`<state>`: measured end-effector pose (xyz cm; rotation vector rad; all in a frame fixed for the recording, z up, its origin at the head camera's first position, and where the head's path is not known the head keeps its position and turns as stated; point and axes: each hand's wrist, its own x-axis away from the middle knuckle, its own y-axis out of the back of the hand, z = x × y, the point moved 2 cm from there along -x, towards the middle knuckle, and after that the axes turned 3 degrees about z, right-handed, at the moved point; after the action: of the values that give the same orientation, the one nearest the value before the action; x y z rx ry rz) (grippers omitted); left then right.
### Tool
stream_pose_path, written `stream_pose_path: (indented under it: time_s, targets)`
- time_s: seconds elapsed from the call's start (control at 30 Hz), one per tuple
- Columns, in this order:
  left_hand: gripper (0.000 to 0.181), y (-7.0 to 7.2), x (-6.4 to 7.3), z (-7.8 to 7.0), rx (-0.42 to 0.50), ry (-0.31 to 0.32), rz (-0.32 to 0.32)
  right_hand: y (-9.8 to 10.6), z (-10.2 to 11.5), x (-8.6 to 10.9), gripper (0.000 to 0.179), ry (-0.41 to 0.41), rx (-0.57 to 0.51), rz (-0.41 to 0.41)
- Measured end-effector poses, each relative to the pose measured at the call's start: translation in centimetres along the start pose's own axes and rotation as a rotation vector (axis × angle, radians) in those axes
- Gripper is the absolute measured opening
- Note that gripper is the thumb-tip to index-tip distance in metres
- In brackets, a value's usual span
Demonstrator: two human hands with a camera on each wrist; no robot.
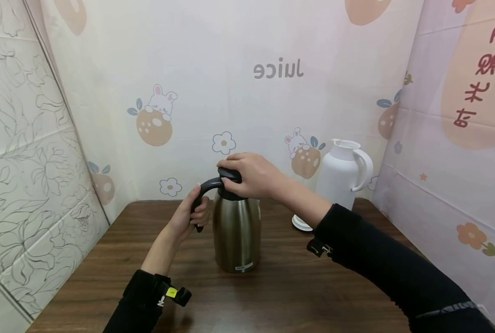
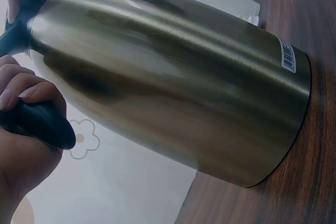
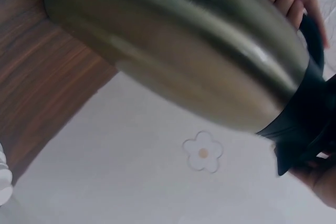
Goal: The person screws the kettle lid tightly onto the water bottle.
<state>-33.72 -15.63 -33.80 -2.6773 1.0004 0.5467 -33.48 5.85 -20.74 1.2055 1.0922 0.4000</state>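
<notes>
1. Left hand (image 1: 187,213): fingers wrapped round black handle (image 1: 209,184). Bronze jug (image 1: 236,233) upright on tabletop (image 1: 272,296), just right of this hand.
2. Right hand (image 1: 253,175): fingers and thumb clamped on black lid (image 1: 229,174), above jug body.
3. Risk: jug may swivel or tip if right hand's force exceeds left hand's bracing.
4. Risk: lid may slip if right hand's hold is shallow; contact partly hidden.
5. Risk: white jug (image 1: 339,171), beyond right hand, could be knocked by a wide rightward swing.

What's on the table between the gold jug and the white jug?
In the head view, a round white piece lies between the gold jug and the white jug, partly hidden by the right forearm.
</notes>
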Motion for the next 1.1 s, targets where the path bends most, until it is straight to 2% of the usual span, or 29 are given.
stream_pose_path:
  time_s: [0.17, 0.3, 0.37, 0.47, 0.6, 0.73, 0.87, 1.1]
  targets:
    - [0.058, 0.0, 0.0, 0.1, 0.003, 0.004, -0.011, 0.0, 1.4, -0.2, 0.037, -0.14, 0.094, 0.047]
    - [0.058, 0.0, 0.0, 0.1, 0.005, 0.002, -0.008, -0.1, 2.2, -0.5, 0.03, -0.205, 0.17, 0.058]
    - [0.058, 0.0, 0.0, 0.2, 0.006, 0.0, -0.005, -0.1, 2.5, -0.6, 0.032, -0.236, 0.19, 0.072]
    - [0.058, 0.0, 0.0, 0.2, 0.005, -0.006, -0.006, -0.1, 2.9, -0.6, 0.042, -0.278, 0.17, 0.093]
    - [0.057, -0.1, 0.1, 0.1, 0.011, -0.008, -0.005, 0.4, 2.9, -0.4, 0.049, -0.306, 0.064, 0.117]
    - [0.058, 0.0, 0.1, 0.1, 0.017, -0.003, 0.003, 1.1, 2.7, -0.2, 0.054, -0.281, -0.038, 0.155]
    - [0.059, 0.0, 0.0, 0.1, 0.019, 0.002, 0.004, 1.5, 2.0, 0.2, 0.057, -0.221, -0.09, 0.181]
    - [0.058, 0.1, -0.1, 0.1, 0.024, 0.007, 0.002, 0.9, -0.2, 0.7, 0.053, -0.058, -0.109, 0.092]
